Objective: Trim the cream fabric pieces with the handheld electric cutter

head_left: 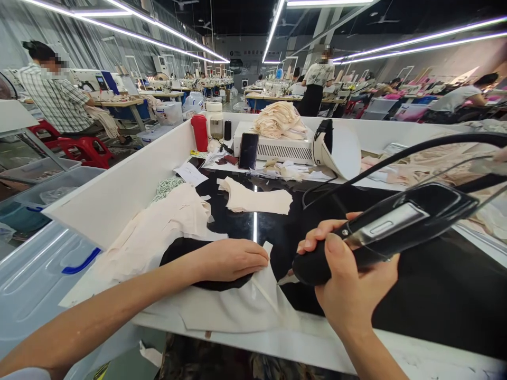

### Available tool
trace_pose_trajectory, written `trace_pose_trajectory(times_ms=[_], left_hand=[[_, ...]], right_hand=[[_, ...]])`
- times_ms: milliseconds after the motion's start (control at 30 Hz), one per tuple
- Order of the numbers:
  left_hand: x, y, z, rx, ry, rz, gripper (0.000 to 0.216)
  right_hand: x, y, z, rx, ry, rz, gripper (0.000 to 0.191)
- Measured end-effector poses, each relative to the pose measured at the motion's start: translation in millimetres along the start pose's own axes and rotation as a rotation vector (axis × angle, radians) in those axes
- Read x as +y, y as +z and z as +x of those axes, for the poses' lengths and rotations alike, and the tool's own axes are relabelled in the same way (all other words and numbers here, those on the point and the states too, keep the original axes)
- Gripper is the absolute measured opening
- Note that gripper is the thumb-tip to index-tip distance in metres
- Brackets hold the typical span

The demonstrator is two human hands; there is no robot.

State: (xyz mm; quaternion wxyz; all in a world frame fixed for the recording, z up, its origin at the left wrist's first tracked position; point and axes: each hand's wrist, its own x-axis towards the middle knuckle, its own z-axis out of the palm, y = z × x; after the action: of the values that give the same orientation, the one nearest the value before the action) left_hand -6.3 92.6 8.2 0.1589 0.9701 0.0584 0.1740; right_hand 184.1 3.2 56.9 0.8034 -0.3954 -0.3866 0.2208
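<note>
My left hand point(233, 258) is closed, thumb and fingers pinching the edge of a cream fabric piece point(241, 306) at the table's near side. That piece drapes over the front edge, and its curved opening shows the black surface. My right hand point(352, 279) wraps round a black corded handheld tool point(396, 221) with a silver plate on its side, held raised and tilted above the table. Its kind is unclear. A stack of cut cream fabric pieces point(158, 227) lies left of my left hand. Beyond my hands, a smaller cream stack point(257, 196) rests on the black tabletop point(435, 285).
A white box point(273, 148) bears a fabric bundle point(281, 120); a phone point(248, 151) leans against it. Nearby are a red cup point(199, 132), a jar point(215, 120) and a white shade-like object point(344, 150). A thick black cable point(412, 148) arches at right. White walls edge the table.
</note>
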Motion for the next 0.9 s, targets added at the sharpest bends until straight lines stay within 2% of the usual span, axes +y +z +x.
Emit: trace_pose_trajectory(times_ms=[267,533,900], left_hand=[[0.2,-7.1,-6.7,-0.033,0.036,-0.015,0.028],[3.6,-5.5,-10.0,-0.072,0.118,0.130,0.038],[9.3,1.9,-12.8,-0.031,0.080,0.165,0.038]], right_hand=[[-0.4,-1.4,-1.9,0.001,-0.017,-0.037,0.042],[-0.7,-1.9,-0.6,0.006,-0.040,-0.051,0.044],[-5.4,5.4,4.6,0.068,-0.032,-0.016,0.043]])
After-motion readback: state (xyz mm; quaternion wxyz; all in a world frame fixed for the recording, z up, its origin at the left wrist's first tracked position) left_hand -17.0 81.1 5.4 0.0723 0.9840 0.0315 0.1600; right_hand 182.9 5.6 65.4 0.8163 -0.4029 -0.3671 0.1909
